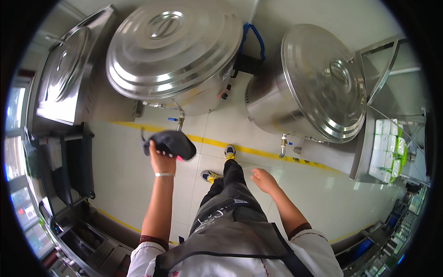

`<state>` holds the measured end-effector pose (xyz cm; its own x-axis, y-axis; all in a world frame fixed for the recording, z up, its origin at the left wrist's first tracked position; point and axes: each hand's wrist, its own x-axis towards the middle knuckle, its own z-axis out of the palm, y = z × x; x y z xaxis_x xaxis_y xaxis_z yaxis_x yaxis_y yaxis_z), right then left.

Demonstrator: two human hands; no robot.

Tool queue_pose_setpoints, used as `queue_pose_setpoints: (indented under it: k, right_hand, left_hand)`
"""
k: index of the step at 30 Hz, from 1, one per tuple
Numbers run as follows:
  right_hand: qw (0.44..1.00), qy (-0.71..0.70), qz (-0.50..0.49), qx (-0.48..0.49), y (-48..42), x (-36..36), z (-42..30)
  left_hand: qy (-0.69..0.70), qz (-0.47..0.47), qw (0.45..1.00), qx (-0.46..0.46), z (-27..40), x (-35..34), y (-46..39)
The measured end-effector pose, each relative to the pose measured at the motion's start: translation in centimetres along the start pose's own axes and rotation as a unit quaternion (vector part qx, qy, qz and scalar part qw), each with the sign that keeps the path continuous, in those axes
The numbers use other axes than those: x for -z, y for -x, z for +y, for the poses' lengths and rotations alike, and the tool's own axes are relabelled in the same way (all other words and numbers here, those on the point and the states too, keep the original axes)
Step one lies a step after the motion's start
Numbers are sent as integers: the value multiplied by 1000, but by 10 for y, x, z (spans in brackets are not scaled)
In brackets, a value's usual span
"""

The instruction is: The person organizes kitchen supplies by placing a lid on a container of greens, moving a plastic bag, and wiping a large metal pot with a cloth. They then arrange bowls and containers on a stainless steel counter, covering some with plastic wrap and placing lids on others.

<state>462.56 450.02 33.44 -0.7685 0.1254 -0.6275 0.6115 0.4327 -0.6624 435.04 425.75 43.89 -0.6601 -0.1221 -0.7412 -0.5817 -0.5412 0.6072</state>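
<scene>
My left hand (162, 159) grips a dark, rounded soft item, perhaps a cap (176, 143), held out over the floor; its exact kind is unclear. A light band circles my left wrist. My right hand (264, 180) hangs in the air beside my leg, fingers loosely curled, with no object visible in it. Ahead on the left stands a large stainless steel vessel with a domed lid (176, 48); a tap with a blue lever (180, 119) projects from its base. Another lidded steel vessel (322, 83) stands ahead on the right, also with a tap (283, 145). I wear a dark apron (238, 228).
A yellow line (207, 141) crosses the tiled floor before the vessels. At far left are a steel unit with a round lid (69, 65) and a dark cart (74, 166). Wrapped white packs (384, 150) sit at the right. Steel counters line both lower sides.
</scene>
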Motion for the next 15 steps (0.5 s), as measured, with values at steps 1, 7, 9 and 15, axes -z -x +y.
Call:
queue_pose_setpoints:
  k: [1,7,9,15]
  right_hand:
    - [999,-13,-9,-33,5,-4,17]
    - [987,-108,-38,-111,15,-19,61]
    - [979,-165,-18,-118,11,-20,62]
    - [942,-293,34,-159,-3,-9,55]
  left_hand:
    - [8,-12,999,-36,3,-25,-8]
    - [87,-118,989,-35,-11,-119,-104]
    - [96,-111,988,-46,-48,-121,-120]
    - [159,40,979,122,-172,-109,-257]
